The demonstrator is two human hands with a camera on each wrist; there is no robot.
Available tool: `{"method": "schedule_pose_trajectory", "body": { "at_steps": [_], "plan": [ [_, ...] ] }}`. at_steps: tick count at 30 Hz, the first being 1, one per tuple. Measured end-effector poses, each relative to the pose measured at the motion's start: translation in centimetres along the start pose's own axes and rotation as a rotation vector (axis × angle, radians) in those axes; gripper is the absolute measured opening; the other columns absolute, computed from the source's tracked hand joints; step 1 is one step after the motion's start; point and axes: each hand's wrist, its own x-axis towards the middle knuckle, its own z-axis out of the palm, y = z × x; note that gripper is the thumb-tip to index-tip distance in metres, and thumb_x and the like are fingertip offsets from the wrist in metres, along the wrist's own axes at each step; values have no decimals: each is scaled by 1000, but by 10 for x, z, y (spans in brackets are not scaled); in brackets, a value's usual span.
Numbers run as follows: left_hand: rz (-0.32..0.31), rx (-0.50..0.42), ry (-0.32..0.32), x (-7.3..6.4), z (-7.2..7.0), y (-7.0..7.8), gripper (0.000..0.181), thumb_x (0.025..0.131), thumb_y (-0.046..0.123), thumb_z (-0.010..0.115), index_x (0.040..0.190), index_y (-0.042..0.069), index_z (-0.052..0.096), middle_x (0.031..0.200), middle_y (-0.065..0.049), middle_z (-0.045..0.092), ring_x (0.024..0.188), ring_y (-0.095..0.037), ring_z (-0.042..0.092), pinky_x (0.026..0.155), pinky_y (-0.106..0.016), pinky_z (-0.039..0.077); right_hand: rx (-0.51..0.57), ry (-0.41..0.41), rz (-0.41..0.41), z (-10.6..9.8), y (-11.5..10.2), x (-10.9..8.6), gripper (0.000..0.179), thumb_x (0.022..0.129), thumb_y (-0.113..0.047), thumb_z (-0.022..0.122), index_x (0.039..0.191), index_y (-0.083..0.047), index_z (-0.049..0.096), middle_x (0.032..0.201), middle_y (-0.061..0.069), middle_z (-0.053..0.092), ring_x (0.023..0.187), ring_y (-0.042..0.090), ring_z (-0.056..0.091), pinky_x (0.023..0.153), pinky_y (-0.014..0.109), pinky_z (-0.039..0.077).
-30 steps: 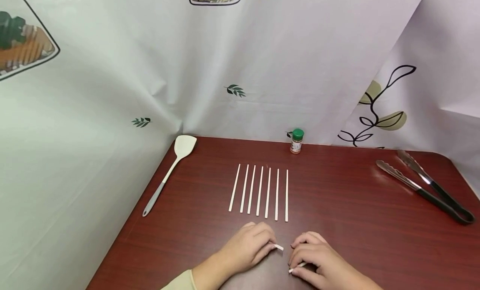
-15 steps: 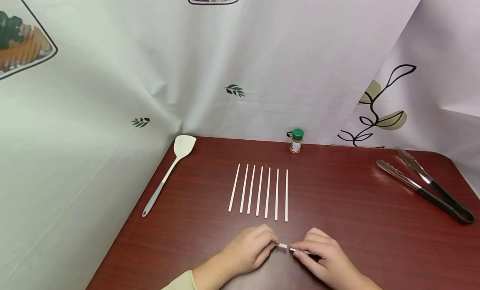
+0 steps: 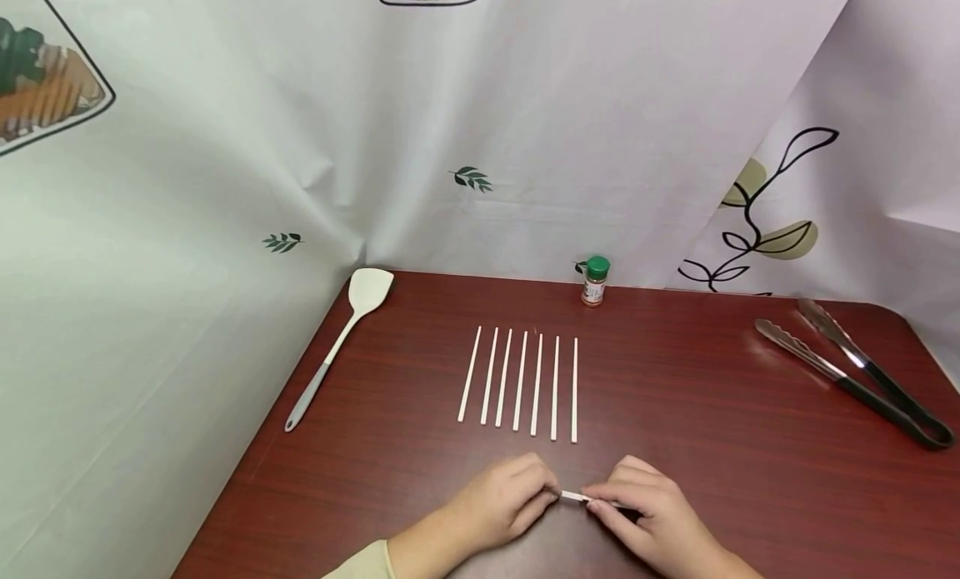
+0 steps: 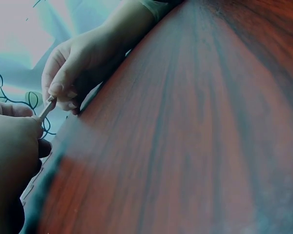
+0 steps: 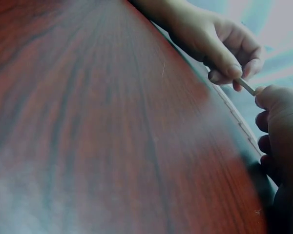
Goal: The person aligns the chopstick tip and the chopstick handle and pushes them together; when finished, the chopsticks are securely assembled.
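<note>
Low in the head view, my left hand (image 3: 502, 500) and right hand (image 3: 651, 512) face each other just above the table. My left fingertips pinch a thin white stick (image 3: 572, 496). Between thumb and fingers, my right hand grips a second white stick (image 3: 617, 505), mostly covered by the fingers. Their ends meet in the narrow gap; whether they touch or overlap I cannot tell. In the right wrist view a short length of stick (image 5: 247, 87) bridges both hands. Several white sticks (image 3: 521, 381) lie in a roughly parallel row beyond the hands.
On the left of the dark red table (image 3: 675, 379) lies a white spatula (image 3: 369, 291) with a grey handle. A green-capped spice bottle (image 3: 594, 289) stands at the back edge. Open metal tongs (image 3: 802, 350) with black handles lie at the right. Patterned white sheeting (image 3: 525, 129) hangs behind.
My right hand has turned its stick from slanting to nearly in line with the left one. The gap between the two stick ends has closed. The row of sticks has not moved.
</note>
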Motion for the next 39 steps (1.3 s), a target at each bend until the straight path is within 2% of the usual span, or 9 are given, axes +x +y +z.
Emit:
{"method": "schedule_pose_trajectory", "body": {
  "at_steps": [6,13,18,23,27,31,36,39],
  "plan": [
    [14,-10,-8,1,0,3,12,98,8,74,106,12,66,99,5,66,92,-2,64,91,-10,48,12,-2,4,0,-1,2,7,97,-7,79,104,-7,80,84,-8,68,75,6,55,69,14,43],
    [0,-32,30,1,2,2,12,99,6,72,105,12,64,99,5,65,93,-3,64,92,-10,48,40,5,29,-2,-4,3,16,91,0,80,105,-7,80,85,-7,70,75,4,56,67,15,44],
    [7,-32,32,1,2,2,11,99,6,71,105,12,64,99,5,66,93,-3,64,92,-10,49,38,1,15,-2,-3,2,14,92,-1,80,104,-8,80,85,-7,70,74,4,56,67,14,44],
    [0,-40,30,1,3,2,3,106,10,63,105,12,64,99,5,65,93,-2,65,91,-10,49,36,-10,9,-1,-1,1,12,94,-2,79,105,-8,80,85,-7,70,75,4,56,68,14,44],
    [2,-39,31,0,2,2,6,108,11,60,104,12,65,99,5,66,93,-2,65,92,-10,49,32,-16,7,-1,-2,1,12,95,-2,78,105,-8,79,86,-6,70,76,4,57,70,15,45],
    [28,-4,17,1,1,2,3,105,10,65,106,12,66,99,5,66,92,-3,65,91,-10,49,14,-24,-11,-1,-2,3,9,97,-4,77,104,-9,79,87,-6,71,75,4,57,70,17,44],
    [74,90,-19,2,-1,4,12,98,10,74,109,13,68,97,7,64,88,-3,64,89,-13,51,-53,-39,-37,-1,2,0,8,103,-13,72,103,-10,79,85,-11,67,74,3,56,72,18,43],
    [70,83,-27,2,-2,5,16,96,9,77,109,13,68,97,8,64,88,-3,64,89,-13,51,-76,-46,-38,-1,5,-3,9,103,-14,71,103,-11,79,85,-13,66,75,2,56,74,18,42]
  ]
}}
